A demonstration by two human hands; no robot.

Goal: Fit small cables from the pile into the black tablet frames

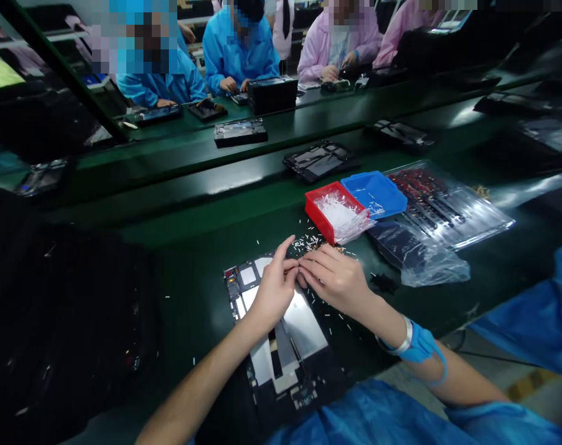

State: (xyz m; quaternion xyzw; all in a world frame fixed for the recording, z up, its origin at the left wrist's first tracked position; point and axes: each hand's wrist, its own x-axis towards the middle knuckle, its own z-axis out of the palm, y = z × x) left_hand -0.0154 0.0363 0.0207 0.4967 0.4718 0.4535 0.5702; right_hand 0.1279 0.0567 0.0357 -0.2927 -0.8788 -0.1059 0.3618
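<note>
A flat, opened electronic device (309, 321), silver-faced and dark-edged, lay slantwise before me on the green table (188, 334), innards exposed.

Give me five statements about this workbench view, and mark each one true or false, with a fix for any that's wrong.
1. A blue band circles the wrist of the right hand. True.
2. The left hand is held wide apart from the right hand. False: their fingertips are together or nearly so, above the opened device.
3. The red bin contains small white pieces. True.
4. The blue bin is left of the red bin in the picture. False: it is on the right.
5. The opened device stands on edge. False: it lies flat on the green table.
</note>
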